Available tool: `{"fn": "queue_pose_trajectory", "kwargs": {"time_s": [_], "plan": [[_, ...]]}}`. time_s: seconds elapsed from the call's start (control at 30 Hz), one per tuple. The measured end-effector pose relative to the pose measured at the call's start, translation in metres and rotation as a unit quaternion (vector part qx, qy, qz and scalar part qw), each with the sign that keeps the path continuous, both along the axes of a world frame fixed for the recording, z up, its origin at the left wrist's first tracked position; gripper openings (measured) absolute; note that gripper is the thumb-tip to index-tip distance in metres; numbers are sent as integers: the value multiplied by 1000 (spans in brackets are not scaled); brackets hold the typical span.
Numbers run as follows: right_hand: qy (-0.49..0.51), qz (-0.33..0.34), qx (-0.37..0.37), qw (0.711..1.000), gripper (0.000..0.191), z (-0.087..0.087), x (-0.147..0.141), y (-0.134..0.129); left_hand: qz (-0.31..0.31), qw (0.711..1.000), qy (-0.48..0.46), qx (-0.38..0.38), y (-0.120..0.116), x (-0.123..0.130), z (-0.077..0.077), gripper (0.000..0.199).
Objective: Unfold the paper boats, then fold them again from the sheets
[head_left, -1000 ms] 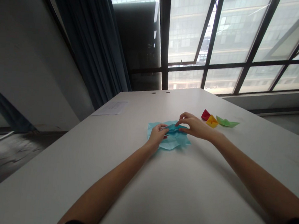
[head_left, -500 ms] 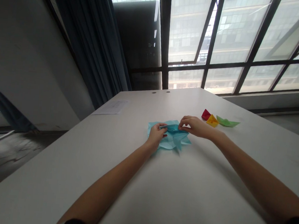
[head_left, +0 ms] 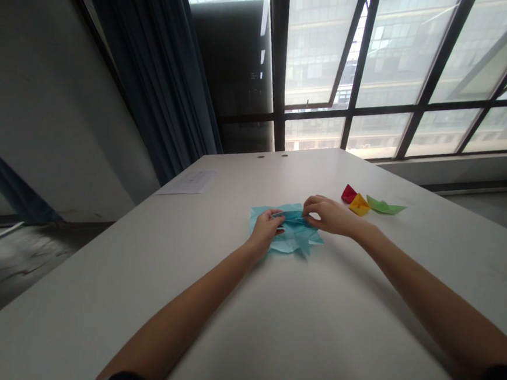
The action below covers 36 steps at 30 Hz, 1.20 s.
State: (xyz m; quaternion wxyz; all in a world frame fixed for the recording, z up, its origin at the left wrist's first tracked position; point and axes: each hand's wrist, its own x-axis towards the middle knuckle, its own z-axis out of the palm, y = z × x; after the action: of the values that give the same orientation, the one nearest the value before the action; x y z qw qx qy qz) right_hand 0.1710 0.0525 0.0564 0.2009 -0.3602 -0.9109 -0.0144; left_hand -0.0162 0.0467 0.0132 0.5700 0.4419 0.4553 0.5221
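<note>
White tabletop bears blue paper the left hand partly hides.

I hold creased light-blue paper (one point juts toward me), darker folds gathered across its middle, over the white tabletop.

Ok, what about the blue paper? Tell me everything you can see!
The blue paper is light blue, thin-looking and creased, with uneven, pointed edges. Folds in its middle look darker and slightly raised; a pointed flap sticks out on the near side. It's spread on the white table, with the left grip holding the folds' left end and the right grip pinching their right end.
</note>
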Motion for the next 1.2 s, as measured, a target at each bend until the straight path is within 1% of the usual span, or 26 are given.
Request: {"fn": "queue_pose_trajectory", "kwargs": {"time_s": [0.13,0.23,0.37,0.57,0.7,0.8,0.9,0.97,1.07,1.13,1.2], "plan": [[20,12,0,1000,12,-1,-1,0,-21,999,-24,-33,-3,3,3,6],[31,40,-7,999,9,-3,0,1,-22,998,-25,-55,-4,4,4,15],[56,57,1,997,10,-3,-2,-1,-10,998,-10,-58,-4,3,5,18],[79,45,5,996,11,4,-5,-10,-18,998,3,-62,-6,2,5,22],[148,18,-31,988,11,6,-7,-11,-32,997,-16,-69,-5,0,3,29],[228,-18,-105,968,16,5,-8,-9,-56,995,-53,-66,-5,-2,4,39],[301,-33,-192,933,21,4,-8,-6,-83,992,-90,-25,-7,-3,5,47],[334,-28,-231,913,22,2,-8,-3,-95,990,-107,8,-9,-3,6,49],[373,-24,-278,885,21,-2,-7,0,-87,991,-88,46,-8,-2,5,45],[390,-26,-308,867,22,-5,-7,3,-76,993,-64,57,-7,-1,3,43],[400,-32,-325,856,22,-6,-7,5,-71,995,-45,57,-6,-1,1,42]]}}
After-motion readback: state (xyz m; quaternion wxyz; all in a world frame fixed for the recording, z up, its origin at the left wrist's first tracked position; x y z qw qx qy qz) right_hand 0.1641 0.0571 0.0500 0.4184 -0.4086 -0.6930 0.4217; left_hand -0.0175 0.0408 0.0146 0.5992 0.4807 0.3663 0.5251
